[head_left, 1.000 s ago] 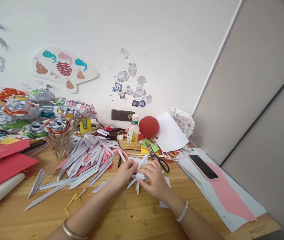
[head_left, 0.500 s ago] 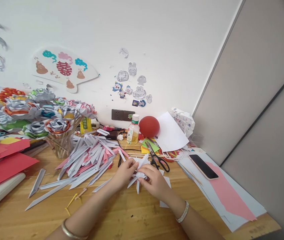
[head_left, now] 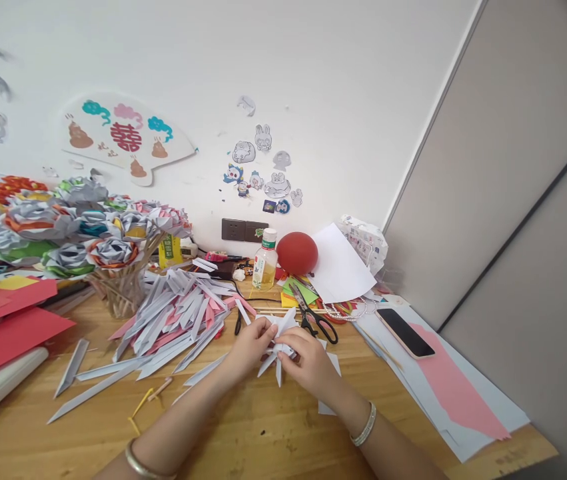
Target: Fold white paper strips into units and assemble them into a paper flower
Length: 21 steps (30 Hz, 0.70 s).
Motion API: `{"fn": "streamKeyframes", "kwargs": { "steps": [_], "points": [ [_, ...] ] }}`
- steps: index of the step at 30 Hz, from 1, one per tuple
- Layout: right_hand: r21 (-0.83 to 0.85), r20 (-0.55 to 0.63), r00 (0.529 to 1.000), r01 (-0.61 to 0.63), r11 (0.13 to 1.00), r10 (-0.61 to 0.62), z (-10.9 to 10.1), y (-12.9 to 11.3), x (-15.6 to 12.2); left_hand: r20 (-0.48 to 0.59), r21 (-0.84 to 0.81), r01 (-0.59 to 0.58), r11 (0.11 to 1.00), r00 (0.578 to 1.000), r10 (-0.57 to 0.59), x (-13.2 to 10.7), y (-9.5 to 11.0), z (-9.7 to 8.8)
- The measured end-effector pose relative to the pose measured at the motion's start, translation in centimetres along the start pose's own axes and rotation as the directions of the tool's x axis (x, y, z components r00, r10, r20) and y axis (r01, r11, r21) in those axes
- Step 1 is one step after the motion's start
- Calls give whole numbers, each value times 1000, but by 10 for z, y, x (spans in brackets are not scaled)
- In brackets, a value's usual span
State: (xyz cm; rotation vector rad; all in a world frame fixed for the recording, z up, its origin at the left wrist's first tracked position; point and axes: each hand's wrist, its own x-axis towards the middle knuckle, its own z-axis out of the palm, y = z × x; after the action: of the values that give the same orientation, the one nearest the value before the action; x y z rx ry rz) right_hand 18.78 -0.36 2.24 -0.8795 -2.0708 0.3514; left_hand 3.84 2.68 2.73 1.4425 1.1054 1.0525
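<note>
Between my two hands is a white folded-paper piece (head_left: 286, 321) with several pointed strips sticking out up and down. My left hand (head_left: 254, 345) pinches its left side, fingers closed. On its right side my right hand (head_left: 306, 357) is closed too, thumb and fingertips pressed on the folds. Fingers hide the middle of the piece. Black-handled scissors (head_left: 319, 323) lie just beyond my right hand. To the left is a heap of folded white and pink paper strips (head_left: 178, 313).
Paper flowers (head_left: 113, 253) stand in a clear container (head_left: 122, 293) at left, near red paper (head_left: 13, 333). A bottle (head_left: 264, 263) and a red balloon (head_left: 297, 253) are at the back. A phone (head_left: 406, 333) rests on paper sheets (head_left: 493, 427) at right.
The lower points of the paper piece have shifted slightly to the right. Both hands keep nearly the same place and grip, and the whole view has moved a little.
</note>
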Motion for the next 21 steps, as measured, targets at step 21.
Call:
{"fn": "streamKeyframes", "kwargs": {
  "steps": [21],
  "points": [
    [-257,-195,977,28,966,-81,-12,10,1,157,-489,60,870,987,20,-9,13,-4]
  ]
}}
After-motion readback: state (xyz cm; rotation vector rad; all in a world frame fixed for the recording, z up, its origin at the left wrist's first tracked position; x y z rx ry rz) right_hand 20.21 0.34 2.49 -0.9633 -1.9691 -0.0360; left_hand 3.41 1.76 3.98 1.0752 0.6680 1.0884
